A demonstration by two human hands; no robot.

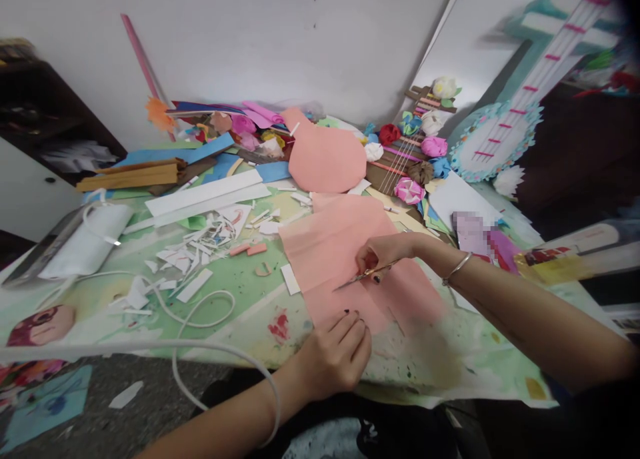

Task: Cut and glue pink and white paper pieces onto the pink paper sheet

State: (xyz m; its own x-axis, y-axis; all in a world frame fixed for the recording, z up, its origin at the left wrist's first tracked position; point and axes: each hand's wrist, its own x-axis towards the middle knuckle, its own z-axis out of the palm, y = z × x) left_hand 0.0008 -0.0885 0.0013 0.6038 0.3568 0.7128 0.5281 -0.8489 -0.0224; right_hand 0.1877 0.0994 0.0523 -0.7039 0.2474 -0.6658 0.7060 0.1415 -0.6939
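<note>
My right hand (386, 250) is closed around the handles of a pair of scissors (350, 283). Their blades point left and lie over a large salmon-pink sheet of paper (334, 229). A slit or edge runs through the sheet near its lower right. My left hand (339, 352) has curled fingers at the sheet's near edge and pinches the paper there; the thumb is hidden. Behind the sheet lies a salmon-pink paper shape (327, 157) with a round body and a short neck. Small pink offcuts (257, 249) rest left of the sheet.
White paper scraps (197, 245) and a white cable (215, 322) spread over the table's left side. Paper flowers (409, 191) and a paper stringed instrument (495, 142) stand at the back right. White strips (210, 195) and brown folded paper (133, 175) lie back left.
</note>
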